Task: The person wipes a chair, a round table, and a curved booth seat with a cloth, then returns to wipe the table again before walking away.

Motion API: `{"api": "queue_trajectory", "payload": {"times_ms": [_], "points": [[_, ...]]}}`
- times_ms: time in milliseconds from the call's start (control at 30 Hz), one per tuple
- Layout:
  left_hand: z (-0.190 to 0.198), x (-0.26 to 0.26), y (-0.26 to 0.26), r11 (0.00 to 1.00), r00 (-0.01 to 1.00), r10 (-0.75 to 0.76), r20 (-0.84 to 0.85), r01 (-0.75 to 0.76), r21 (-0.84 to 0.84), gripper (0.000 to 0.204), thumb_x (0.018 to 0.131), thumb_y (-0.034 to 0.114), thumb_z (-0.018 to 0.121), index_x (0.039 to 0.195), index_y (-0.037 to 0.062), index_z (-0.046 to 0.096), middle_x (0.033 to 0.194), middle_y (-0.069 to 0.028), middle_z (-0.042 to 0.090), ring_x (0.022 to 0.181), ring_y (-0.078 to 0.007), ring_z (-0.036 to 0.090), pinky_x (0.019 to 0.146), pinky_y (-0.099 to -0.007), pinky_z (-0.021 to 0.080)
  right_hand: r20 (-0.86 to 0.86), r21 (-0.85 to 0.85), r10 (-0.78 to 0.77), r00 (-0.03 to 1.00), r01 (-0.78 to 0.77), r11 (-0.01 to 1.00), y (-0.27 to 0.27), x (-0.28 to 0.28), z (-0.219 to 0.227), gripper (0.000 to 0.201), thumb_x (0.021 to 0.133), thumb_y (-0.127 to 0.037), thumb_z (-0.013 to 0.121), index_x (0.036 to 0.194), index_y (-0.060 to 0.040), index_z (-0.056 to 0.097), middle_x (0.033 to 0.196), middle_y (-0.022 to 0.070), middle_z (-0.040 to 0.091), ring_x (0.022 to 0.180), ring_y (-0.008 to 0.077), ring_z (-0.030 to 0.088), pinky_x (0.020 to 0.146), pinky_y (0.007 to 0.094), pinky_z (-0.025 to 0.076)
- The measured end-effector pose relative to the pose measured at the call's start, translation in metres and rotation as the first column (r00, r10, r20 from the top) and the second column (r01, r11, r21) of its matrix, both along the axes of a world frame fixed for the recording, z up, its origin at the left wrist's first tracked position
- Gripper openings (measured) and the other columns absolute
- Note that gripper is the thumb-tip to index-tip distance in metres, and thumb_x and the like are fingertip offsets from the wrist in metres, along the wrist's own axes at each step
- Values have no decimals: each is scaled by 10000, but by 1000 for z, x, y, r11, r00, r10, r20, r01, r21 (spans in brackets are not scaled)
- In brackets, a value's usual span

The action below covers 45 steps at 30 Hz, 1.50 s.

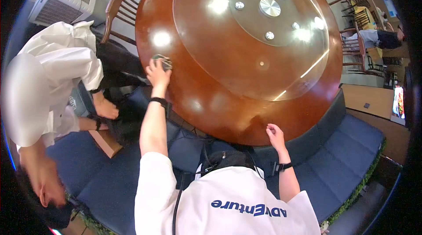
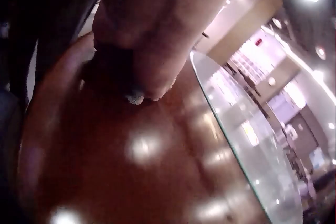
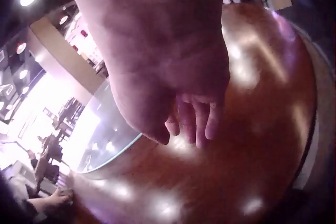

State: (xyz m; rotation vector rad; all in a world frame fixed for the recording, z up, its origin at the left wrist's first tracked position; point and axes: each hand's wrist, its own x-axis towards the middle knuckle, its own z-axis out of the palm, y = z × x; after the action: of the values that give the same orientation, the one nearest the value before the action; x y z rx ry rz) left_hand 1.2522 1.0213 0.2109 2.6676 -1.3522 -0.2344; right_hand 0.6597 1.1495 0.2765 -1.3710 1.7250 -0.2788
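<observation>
My left hand [image 1: 158, 75] reaches out to the left side of the round brown table [image 1: 198, 107] and grips a dark, crumpled cloth [image 1: 166, 63] against the tabletop. In the left wrist view, the hand [image 2: 152, 40] covers most of the cloth, and a pale, rough edge [image 2: 135, 99] pokes out below the fingers. My right hand [image 1: 276, 136] is over the table's near edge, holding nothing. The right wrist view shows its fingers [image 3: 201, 121] hanging loosely bent above the glossy wood.
A round glass turntable [image 1: 206, 45] with metal discs covers the table's middle. A dark blue bench [image 1: 338, 147] curves along the near side. Another person [image 1: 66, 63] bends over the bench at left, near a cardboard box [image 1: 107, 143]. Wooden chairs [image 1: 116, 8] stand around.
</observation>
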Motion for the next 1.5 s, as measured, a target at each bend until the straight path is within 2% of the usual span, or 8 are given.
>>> {"api": "queue_trajectory", "payload": {"times_ms": [133,300,467,633,733,933,1167,1500], "points": [[16,13,-26,995,994,86,-63,-82,58,648,767,370,835,1344,234,573,1507,-91,424,1329,-393,443,1020,-564,466,-10,21,-146,989,146,989,40,-50,3,306,952,-154,706,1211,8,688,1069,117,758,934,194,721,846,327,568],[22,-30,-6,997,996,-48,-79,53,51,688,725,373,827,1345,231,567,1506,-142,404,1357,-413,408,1042,-591,432,-18,157,-248,969,247,956,55,-68,-5,304,950,-159,706,1193,23,694,1030,124,755,865,182,723,818,320,572],[30,-132,49,904,912,-357,-200,392,171,761,755,461,781,1434,229,526,1600,-215,328,1452,-472,304,1129,-672,307,26,135,-137,990,133,982,0,-45,-17,296,955,-182,704,1175,15,705,1022,121,760,896,188,727,823,325,571],[26,-230,116,713,659,-660,-361,701,-24,692,717,378,838,1350,252,588,1513,-176,427,1404,-443,359,1105,-646,325,-1,-22,98,995,-98,995,-68,-2,7,291,976,-158,686,1220,-1,682,1084,114,752,941,185,713,852,315,567],[19,-242,125,712,654,-691,-309,689,-135,734,669,285,896,1338,266,594,1468,-138,456,1356,-405,409,1054,-590,374,-33,-35,164,986,-165,986,-92,18,37,282,968,-149,694,1215,-12,679,1083,118,744,940,195,713,842,328,570],[8,-188,88,802,764,-587,-267,594,-62,740,674,294,899,1348,286,594,1486,-110,436,1359,-378,394,1055,-566,378,-76,-42,192,978,-196,980,-97,22,58,273,964,-121,698,1208,-1,678,1079,116,737,924,193,703,838,323,564],[3,-45,-13,938,931,-342,-125,346,13,766,722,300,881,1401,279,527,1525,-118,377,1370,-402,375,1049,-601,379,-113,28,208,972,-206,978,-78,15,46,274,961,-125,697,1205,-2,680,1076,114,737,940,192,706,846,324,564],[-43,103,-182,998,997,41,-72,-38,48,685,897,511,735,1467,293,425,1537,-131,321,1366,-425,355,1068,-633,332,-174,101,-68,982,86,991,-27,-33,77,298,972,-141,695,1220,23,673,1090,104,739,957,167,699,873,304,552]]}}
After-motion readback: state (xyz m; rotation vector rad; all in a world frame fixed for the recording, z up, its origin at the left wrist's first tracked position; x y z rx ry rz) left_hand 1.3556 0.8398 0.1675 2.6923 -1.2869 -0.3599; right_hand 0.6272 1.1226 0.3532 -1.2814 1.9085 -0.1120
